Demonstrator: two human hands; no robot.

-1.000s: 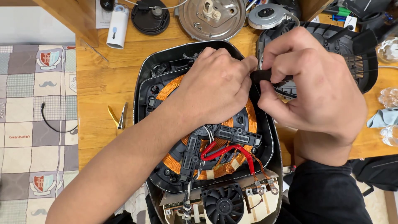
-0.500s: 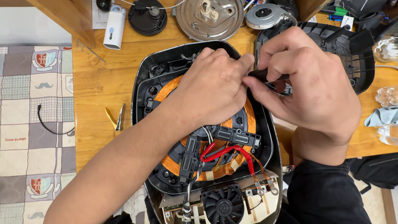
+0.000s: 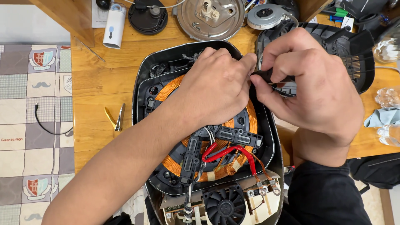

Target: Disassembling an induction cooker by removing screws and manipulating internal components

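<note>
Head view: right hand [image 3: 316, 96] grips a black tool handle [image 3: 266, 76]; left hand [image 3: 218, 87] is curled, contents hidden, on the copper coil [image 3: 175, 164]. Windings likely fragile; hold by the black casing [image 3: 139, 96].

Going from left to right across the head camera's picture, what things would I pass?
Checked cloth → black cable → yellow-handled pliers → left hand over the copper coil → right hand gripping a black tool handle → crumpled blue cloth.
</note>
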